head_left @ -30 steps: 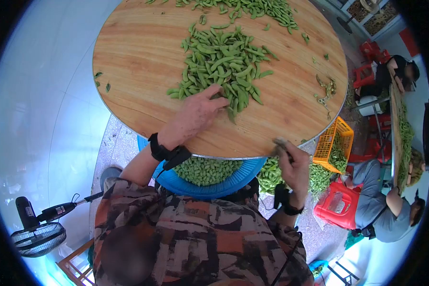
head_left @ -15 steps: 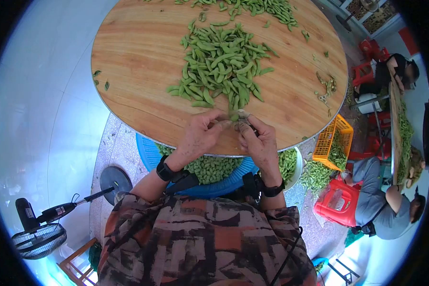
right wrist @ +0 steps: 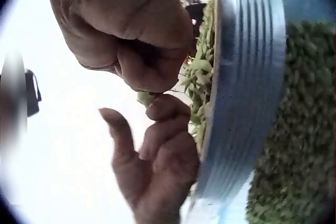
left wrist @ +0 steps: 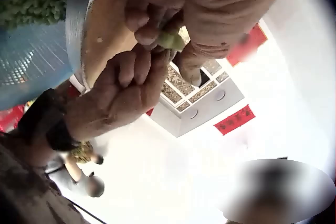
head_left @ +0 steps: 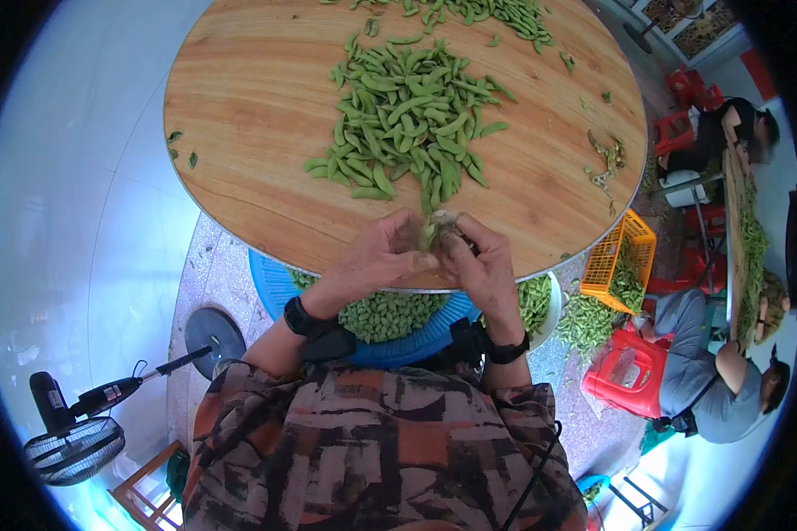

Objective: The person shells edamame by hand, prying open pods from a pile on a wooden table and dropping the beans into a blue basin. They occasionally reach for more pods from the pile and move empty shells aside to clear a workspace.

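Observation:
Near the front edge of the round wooden table (head_left: 239,177), both hands meet below a heap of green pods (head_left: 407,106). The right hand (head_left: 485,270) pinches a green pod (head_left: 429,234), its fingers curled. From the other side the left hand (head_left: 372,257) touches it, thumb apart from the bent fingers. In the left wrist view, the pod (left wrist: 172,41) shows between the left hand (left wrist: 226,14) and right hand (left wrist: 118,90). The right wrist view has the pod (right wrist: 145,98) under the right hand (right wrist: 121,19), against a fingertip of the left hand (right wrist: 165,163).
A blue basin (head_left: 270,288) of shelled beans lies below the table edge. More pods (head_left: 505,13) lie at the far side, with husks (head_left: 609,164) at right. An orange crate (head_left: 598,270), a red stool (head_left: 624,376) and seated people are to the right; a fan (head_left: 73,450) is at left.
The right hand has come from the table's edge to the middle. The left hand has drawn back from the heap, and its thumb has parted from its fingers since the last frame.

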The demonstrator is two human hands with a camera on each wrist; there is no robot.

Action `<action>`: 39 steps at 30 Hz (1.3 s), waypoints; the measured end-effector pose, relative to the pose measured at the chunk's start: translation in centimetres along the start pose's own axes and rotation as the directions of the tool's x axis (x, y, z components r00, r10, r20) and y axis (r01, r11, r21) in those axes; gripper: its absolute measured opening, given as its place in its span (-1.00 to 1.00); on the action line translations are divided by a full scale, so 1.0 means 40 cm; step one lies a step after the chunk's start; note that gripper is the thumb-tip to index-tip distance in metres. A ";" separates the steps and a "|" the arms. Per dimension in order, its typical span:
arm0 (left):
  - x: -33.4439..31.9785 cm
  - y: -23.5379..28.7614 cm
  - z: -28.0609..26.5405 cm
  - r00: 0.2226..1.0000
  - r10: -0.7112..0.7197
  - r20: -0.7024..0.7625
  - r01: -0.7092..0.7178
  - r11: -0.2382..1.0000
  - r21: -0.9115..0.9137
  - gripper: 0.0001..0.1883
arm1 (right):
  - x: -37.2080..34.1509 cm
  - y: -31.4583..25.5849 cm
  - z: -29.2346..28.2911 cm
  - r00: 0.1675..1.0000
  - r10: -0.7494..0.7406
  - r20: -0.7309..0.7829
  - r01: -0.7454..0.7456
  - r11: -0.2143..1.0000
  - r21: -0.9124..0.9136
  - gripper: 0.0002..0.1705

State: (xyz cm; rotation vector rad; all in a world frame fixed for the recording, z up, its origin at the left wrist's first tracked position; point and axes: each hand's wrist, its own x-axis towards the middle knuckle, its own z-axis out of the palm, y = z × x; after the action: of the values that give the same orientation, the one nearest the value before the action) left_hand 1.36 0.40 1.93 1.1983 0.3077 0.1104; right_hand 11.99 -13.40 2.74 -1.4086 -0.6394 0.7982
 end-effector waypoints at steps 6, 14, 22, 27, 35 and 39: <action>-0.013 0.008 -0.034 1.000 -0.021 -0.019 0.025 0.963 0.267 -0.87 | -0.002 0.010 -0.003 1.000 0.023 -0.008 -0.023 0.997 -0.076 -0.84; -0.011 0.001 -0.034 0.974 -0.224 0.019 0.216 0.910 -0.353 -0.81 | 0.001 -0.011 0.041 0.925 -0.380 -0.011 0.316 0.785 -0.533 -0.80; -0.026 -0.058 -0.005 0.998 -0.055 0.004 0.039 0.646 -0.762 -0.72 | -0.035 0.002 0.091 0.861 -0.509 -0.025 0.394 0.696 -0.601 -0.76; -0.021 -0.097 0.007 0.998 0.011 -0.066 -0.057 0.664 -0.745 -0.71 | -0.031 0.004 0.082 0.899 -0.435 -0.053 0.337 0.763 -0.552 -0.76; -0.034 -0.067 0.026 0.994 0.024 -0.109 -0.093 0.725 -0.683 -0.61 | -0.023 0.012 0.092 0.842 -0.538 0.035 0.449 0.664 -0.598 -0.79; -0.027 -0.076 0.023 0.993 0.114 -0.042 -0.109 0.686 -0.719 -0.60 | -0.021 0.017 0.076 0.930 -0.344 -0.128 0.285 0.897 -0.337 -0.84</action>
State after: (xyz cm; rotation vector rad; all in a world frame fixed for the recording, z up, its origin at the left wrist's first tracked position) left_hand 0.36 -1.82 -0.39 0.4172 0.1529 0.3071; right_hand 8.99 -12.25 2.35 -1.5902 -0.8511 0.3091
